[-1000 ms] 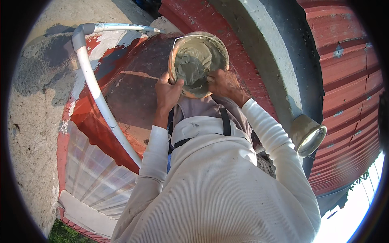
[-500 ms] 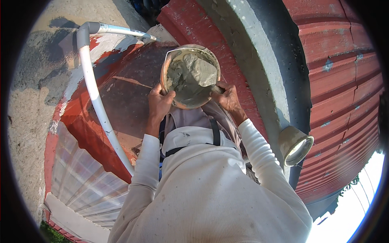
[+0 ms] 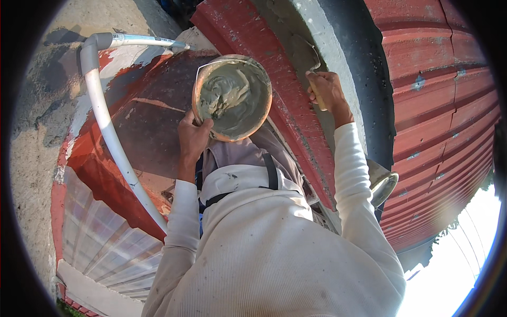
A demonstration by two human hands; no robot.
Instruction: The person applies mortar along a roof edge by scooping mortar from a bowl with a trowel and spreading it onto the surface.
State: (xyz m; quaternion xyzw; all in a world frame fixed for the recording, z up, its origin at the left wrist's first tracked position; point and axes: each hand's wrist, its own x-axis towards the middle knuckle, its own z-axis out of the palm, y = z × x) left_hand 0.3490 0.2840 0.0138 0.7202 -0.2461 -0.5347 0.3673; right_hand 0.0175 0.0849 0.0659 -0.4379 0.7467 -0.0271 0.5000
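My left hand (image 3: 194,132) is closed on the near left rim of an orange bucket (image 3: 268,95), tilted so its mouth faces up at me. Wet grey mortar (image 3: 227,98) lies inside, stirred into folds. To the right, my right hand (image 3: 328,92) is wrapped round the wooden handle (image 3: 318,94) of a trowel. Its metal neck (image 3: 316,58) points away from me over the grey concrete ledge (image 3: 327,39). The blade is hard to make out against the grey there, and whether it touches the ledge I cannot tell.
A white bent pipe (image 3: 108,121) with a grey elbow stands at left. Red metal sheeting (image 3: 285,95) runs between bucket and ledge. Beyond a black strip (image 3: 364,68) rises a corrugated red roof (image 3: 433,121). Another bucket (image 3: 383,182) sits behind my right forearm. Translucent sheeting (image 3: 105,232) lies lower left.
My right hand has left the bucket and swung right to the ledge with the trowel. A mortar-covered lump at the bucket's right side is gone. My left hand still grips the rim.
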